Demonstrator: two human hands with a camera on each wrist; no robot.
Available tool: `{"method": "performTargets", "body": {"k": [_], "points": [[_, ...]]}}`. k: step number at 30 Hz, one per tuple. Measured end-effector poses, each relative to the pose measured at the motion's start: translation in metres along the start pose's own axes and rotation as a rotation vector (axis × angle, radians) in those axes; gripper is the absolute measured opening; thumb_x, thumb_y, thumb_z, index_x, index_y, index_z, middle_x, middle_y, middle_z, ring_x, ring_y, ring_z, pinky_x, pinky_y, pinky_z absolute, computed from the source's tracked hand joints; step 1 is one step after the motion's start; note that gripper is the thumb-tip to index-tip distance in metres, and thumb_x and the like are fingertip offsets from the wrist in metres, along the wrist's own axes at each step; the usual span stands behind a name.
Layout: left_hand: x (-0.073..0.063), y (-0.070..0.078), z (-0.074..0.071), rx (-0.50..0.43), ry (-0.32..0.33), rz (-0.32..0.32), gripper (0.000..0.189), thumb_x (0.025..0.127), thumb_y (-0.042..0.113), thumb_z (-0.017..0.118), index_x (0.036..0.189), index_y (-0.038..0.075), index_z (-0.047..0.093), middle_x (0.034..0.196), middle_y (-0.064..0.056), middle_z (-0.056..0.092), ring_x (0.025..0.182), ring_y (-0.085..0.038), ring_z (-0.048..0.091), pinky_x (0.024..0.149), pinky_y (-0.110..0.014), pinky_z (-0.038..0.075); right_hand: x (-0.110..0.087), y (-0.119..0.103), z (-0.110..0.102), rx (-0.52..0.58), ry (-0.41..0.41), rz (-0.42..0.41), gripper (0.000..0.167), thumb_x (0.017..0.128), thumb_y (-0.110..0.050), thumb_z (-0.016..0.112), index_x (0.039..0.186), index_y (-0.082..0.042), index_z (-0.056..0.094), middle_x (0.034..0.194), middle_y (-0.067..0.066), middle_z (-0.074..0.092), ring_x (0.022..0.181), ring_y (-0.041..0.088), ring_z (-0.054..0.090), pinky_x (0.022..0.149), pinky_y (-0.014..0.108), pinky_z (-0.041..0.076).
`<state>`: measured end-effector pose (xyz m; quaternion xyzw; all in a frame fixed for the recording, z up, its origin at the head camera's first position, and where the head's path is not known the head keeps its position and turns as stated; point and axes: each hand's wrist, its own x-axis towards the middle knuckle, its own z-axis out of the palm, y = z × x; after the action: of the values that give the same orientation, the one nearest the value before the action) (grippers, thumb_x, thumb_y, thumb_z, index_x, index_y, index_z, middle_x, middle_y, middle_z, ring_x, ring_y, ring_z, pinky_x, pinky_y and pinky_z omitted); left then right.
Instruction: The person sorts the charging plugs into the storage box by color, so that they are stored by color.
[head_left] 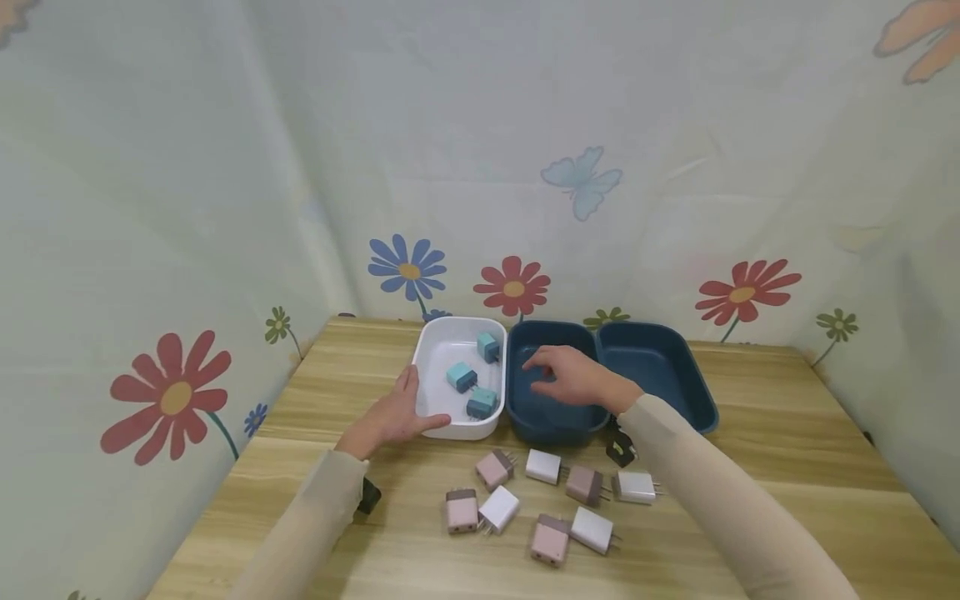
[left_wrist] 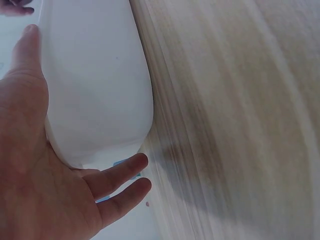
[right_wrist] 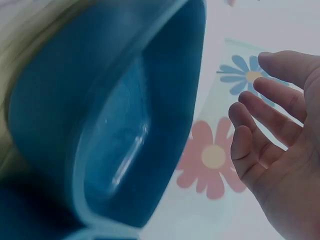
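Note:
My left hand (head_left: 397, 410) rests against the near left corner of a white plastic bin (head_left: 441, 354), fingers along its side and thumb by the near rim. In the left wrist view the fingers (left_wrist: 120, 175) stretch past the bin's end wall. Three teal plug chargers (head_left: 482, 403) lie inside that bin. My right hand (head_left: 573, 377) is over the middle dark blue bin (head_left: 558, 429), holding nothing. The right wrist view shows its fingers (right_wrist: 275, 120) loosely bent and apart from the bin wall (right_wrist: 50, 100).
Another dark blue bin (head_left: 652, 367) adjoins the middle one on the right. Several white plug chargers (head_left: 543, 466) and several pink ones (head_left: 551, 542) are scattered on the wooden table (head_left: 360, 358) in front of the bins. A flower-printed cloth (head_left: 465, 125) hangs behind.

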<state>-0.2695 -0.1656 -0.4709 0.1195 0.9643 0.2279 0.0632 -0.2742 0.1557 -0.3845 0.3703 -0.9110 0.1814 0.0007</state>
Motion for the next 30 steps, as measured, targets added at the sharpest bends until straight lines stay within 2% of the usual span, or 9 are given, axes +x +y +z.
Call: {"method": "performTargets", "body": {"k": [11, 17, 21, 25, 30], "points": [[0.0, 0.001, -0.001, 0.007, 0.003, 0.005, 0.116, 0.08, 0.062, 0.063, 0.148, -0.004, -0.003, 0.155, -0.023, -0.001, 0.133, -0.042, 0.028, 0.104, -0.051, 0.03, -0.026, 0.008, -0.014, -0.009, -0.006, 0.023, 0.031, 0.09, -0.018, 0.065, 0.118, -0.005, 0.064, 0.112, 0.008, 0.061, 0.096, 0.026, 0.06, 0.082, 0.039, 0.049], [0.0, 0.0, -0.001, -0.023, 0.002, 0.022, 0.116, 0.079, 0.06, 0.065, 0.148, -0.005, -0.003, 0.154, -0.024, -0.002, 0.135, -0.042, 0.024, 0.105, -0.05, 0.028, -0.038, 0.014, -0.013, -0.002, -0.005, 0.057, 0.033, 0.09, -0.019, 0.065, 0.119, -0.003, 0.064, 0.11, 0.011, 0.062, 0.087, 0.018, 0.058, 0.077, 0.037, 0.049], [0.001, -0.001, -0.002, -0.037, -0.002, 0.027, 0.116, 0.079, 0.059, 0.066, 0.148, -0.006, -0.003, 0.154, -0.025, -0.002, 0.136, -0.042, 0.021, 0.107, -0.05, 0.026, -0.044, 0.022, -0.009, 0.005, 0.0, 0.065, 0.032, 0.09, -0.019, 0.064, 0.118, -0.004, 0.064, 0.107, 0.007, 0.061, 0.083, 0.017, 0.057, 0.074, 0.035, 0.048], [0.001, -0.001, -0.003, -0.032, 0.0, 0.038, 0.116, 0.079, 0.059, 0.066, 0.147, -0.007, -0.001, 0.154, -0.026, -0.002, 0.137, -0.042, 0.018, 0.107, -0.051, 0.025, -0.05, 0.03, -0.003, 0.001, 0.024, 0.086, 0.031, 0.09, -0.02, 0.064, 0.118, -0.006, 0.064, 0.106, 0.005, 0.061, 0.088, 0.023, 0.058, 0.077, 0.038, 0.048], [0.002, 0.002, -0.004, 0.024, 0.02, 0.067, 0.11, 0.08, 0.06, 0.064, 0.148, -0.006, 0.009, 0.153, -0.027, 0.001, 0.137, -0.044, 0.017, 0.106, -0.053, 0.024, -0.056, 0.043, 0.004, -0.069, 0.068, 0.118, 0.031, 0.09, -0.023, 0.065, 0.117, -0.007, 0.064, 0.115, 0.009, 0.06, 0.106, 0.028, 0.055, 0.091, 0.046, 0.044]]}}
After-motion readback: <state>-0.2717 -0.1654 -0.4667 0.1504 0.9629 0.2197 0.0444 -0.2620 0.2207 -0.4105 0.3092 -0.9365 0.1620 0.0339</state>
